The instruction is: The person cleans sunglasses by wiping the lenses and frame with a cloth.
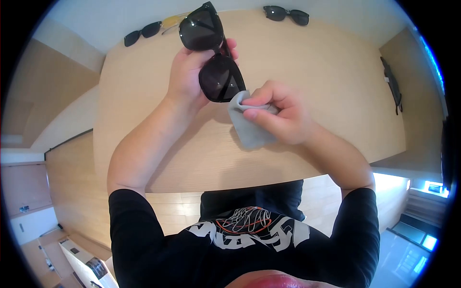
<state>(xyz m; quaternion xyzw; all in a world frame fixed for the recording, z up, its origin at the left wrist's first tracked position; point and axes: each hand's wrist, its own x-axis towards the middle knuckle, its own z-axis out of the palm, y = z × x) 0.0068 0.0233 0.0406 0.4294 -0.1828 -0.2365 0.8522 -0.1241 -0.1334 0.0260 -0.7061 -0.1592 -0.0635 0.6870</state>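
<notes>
A large pair of black sunglasses (222, 79) with dark lenses is held up above the table, one lens above the other. My left hand (187, 72) is closed round its middle, with fingertips showing behind the frame. In my right hand (283, 113) a grey cloth (252, 132) is pinched between thumb and fingers. The cloth's upper edge meets the lower corner of the sunglasses, and the rest hangs down over the wood.
The light wooden table (317, 62) spreads under both hands. Along its far edge lie dark sunglasses (142, 33), a yellow-lensed pair (171, 22) and another dark pair (286, 15). A dark, narrow object (392, 85) is at the right edge.
</notes>
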